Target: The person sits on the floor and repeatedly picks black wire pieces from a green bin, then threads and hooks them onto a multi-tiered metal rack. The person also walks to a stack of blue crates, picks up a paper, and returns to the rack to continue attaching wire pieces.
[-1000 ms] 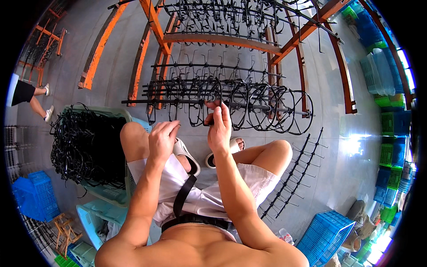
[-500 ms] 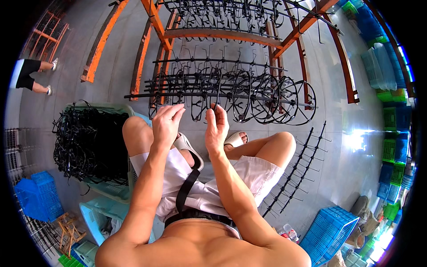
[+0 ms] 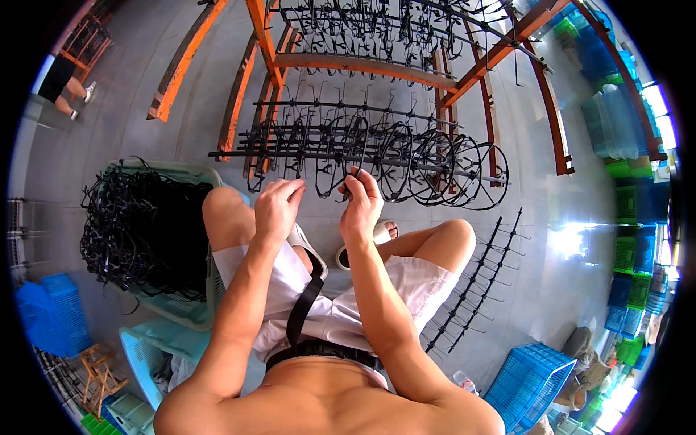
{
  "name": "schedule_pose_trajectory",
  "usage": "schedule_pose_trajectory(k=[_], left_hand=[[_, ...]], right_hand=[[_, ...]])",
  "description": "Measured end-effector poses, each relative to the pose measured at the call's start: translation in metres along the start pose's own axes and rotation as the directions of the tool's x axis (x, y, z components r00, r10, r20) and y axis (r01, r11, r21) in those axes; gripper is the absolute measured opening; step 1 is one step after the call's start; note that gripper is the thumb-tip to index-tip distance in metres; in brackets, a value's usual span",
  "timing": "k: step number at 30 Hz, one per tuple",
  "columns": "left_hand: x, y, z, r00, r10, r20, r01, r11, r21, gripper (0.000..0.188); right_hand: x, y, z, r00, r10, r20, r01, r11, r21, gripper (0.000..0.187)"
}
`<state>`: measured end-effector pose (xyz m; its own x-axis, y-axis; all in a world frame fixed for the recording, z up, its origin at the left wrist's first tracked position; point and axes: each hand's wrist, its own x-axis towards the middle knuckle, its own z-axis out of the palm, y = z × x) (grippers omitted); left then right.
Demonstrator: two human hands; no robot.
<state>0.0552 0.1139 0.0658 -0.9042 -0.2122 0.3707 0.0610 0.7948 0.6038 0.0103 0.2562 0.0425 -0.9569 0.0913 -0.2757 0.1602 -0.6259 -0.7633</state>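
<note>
In front of me a long black rod (image 3: 239,155) with small hooks lies crosswise at the low front of the rack. Thin black plastic hoops (image 3: 505,174) hang on its right part, and smaller bent black pieces hang further left. My right hand (image 3: 361,206) is just below the rod's middle, with thumb and fingers closed on a thin black plastic strip (image 3: 356,172). To its left, my left hand (image 3: 277,209) is held up below the rod with thumb and fingertips pinched together. Anything in that pinch is too small to make out.
An orange metal rack (image 3: 362,65) carries more rods with black parts. At my left a pale green crate (image 3: 196,172) holds tangled black strips (image 3: 109,217). Two hooked rods (image 3: 471,283) lie on the floor at right, near a blue crate (image 3: 529,384). Another person's legs (image 3: 76,90) show far left.
My right hand has shifted slightly right, and its fingers have curled onto the strip. My left hand has moved slightly right and down in view. The whole view has shifted a little.
</note>
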Motion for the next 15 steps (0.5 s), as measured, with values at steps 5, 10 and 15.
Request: schedule_pose_trajectory(k=[5, 10, 15], left_hand=[[-0.001, -0.003, 0.001, 1.000, -0.028, 0.004, 0.028, 0.999, -0.031, 0.011], [-0.006, -0.007, 0.002, 0.999, -0.040, 0.037, 0.041, 0.998, -0.039, 0.011], [-0.012, -0.007, 0.005, 0.999, -0.037, 0.015, 0.038, 0.999, -0.033, 0.010]], right_hand=[[0.002, -0.001, -0.008, 0.991, -0.027, 0.133, 0.010, 0.992, 0.128, 0.040], [0.009, -0.006, -0.022, 0.967, -0.022, 0.252, 0.010, 0.999, 0.050, 0.055], [0.014, -0.003, -0.029, 0.959, -0.010, 0.285, 0.019, 0.999, -0.027, 0.058]])
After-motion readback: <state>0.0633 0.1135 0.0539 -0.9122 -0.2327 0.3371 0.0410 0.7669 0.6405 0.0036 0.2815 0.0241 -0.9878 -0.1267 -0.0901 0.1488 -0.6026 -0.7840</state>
